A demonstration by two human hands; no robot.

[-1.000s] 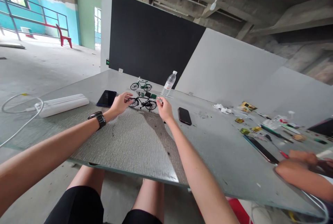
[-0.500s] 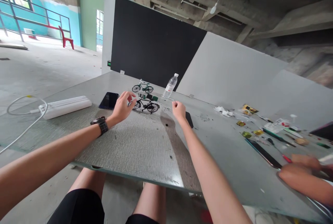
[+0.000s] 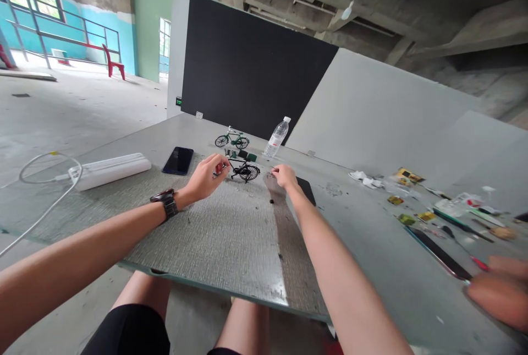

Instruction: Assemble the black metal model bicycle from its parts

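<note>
A black model bicycle (image 3: 244, 170) stands on the glass table (image 3: 231, 234). My left hand (image 3: 206, 177), with a black watch on its wrist, has its fingertips pinched on the bicycle's front wheel. My right hand (image 3: 284, 175) is just right of the bicycle's rear wheel, fingers curled together with their tips down on the glass. Whether it pinches some tiny part is too small to see. A black phone (image 3: 308, 192) lies partly hidden behind my right wrist.
A green model bicycle (image 3: 232, 138) and a water bottle (image 3: 278, 136) stand farther back. A dark phone (image 3: 178, 160) and a white power strip (image 3: 112, 170) with cable lie left. Tools, packets and a screwdriver (image 3: 461, 227) lie right, near another person's hand (image 3: 497, 289).
My right hand left the bicycle's rear, lifted to the right, then came down on the glass beside it. My left hand stays at the front wheel. The view shifted slightly.
</note>
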